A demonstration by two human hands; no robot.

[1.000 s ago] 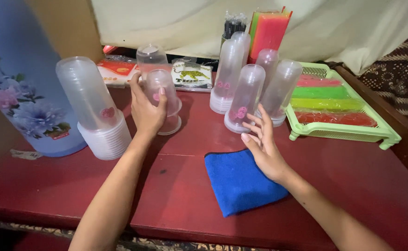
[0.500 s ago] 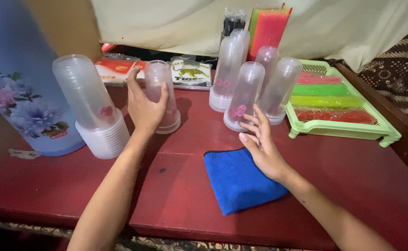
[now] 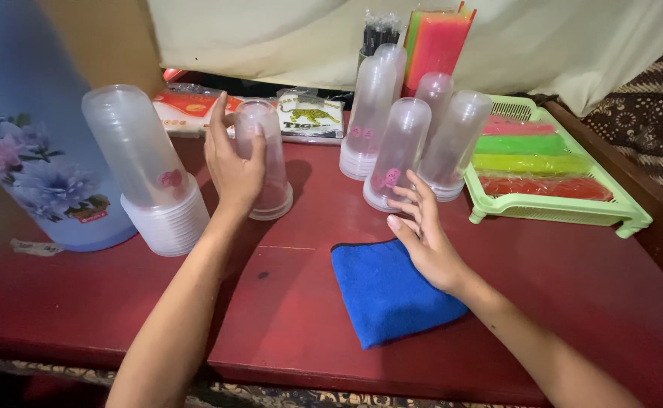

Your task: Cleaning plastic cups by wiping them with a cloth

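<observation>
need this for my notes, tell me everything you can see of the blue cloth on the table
The blue cloth is a soft-looking, plain bright-blue rag, folded into a rough slanted rectangle. It lies flat on the red table near its front edge, in front of the upside-down clear cup stacks. The right hand rests on its upper right part; nothing else touches it.
</observation>
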